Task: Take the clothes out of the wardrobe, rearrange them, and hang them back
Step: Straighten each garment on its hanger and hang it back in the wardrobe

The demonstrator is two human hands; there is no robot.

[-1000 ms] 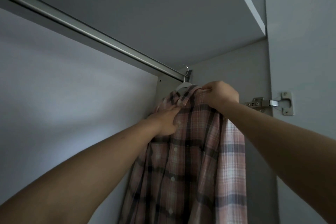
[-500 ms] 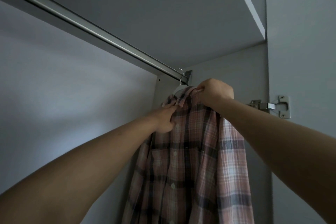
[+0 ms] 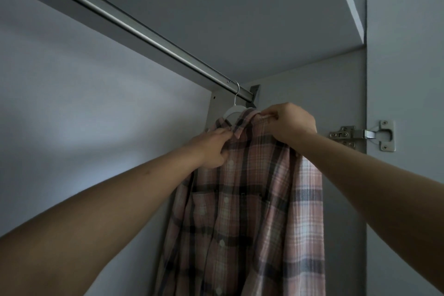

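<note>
A: Where does the person stand in the job?

B: At the hanging-back end, by the look of it. The plaid shirt (image 3: 242, 199) is on a white hanger (image 3: 231, 111), and the hanger's metal hook sits over the rail (image 3: 134, 29) at its far right end, close to the wardrobe's side wall.

A: And the hands?

B: Both are up at the collar. The left hand (image 3: 211, 149) pinches the collar edge on its side, fingers curled onto the cloth. The right hand (image 3: 289, 125) grips the collar and shoulder fabric on the other side, fingers closed over it.

A: So the step is straightening the shirt on the hanger?

B: That is the likely reading: settling collar and shoulders so it hangs square.

A: What does the next move need?

B: Probably an even tug on both sides, then letting go gently so the hook stays on the rail. The door hinge (image 3: 362, 134) is near the right forearm, so the arm should draw back clear of it.
</note>
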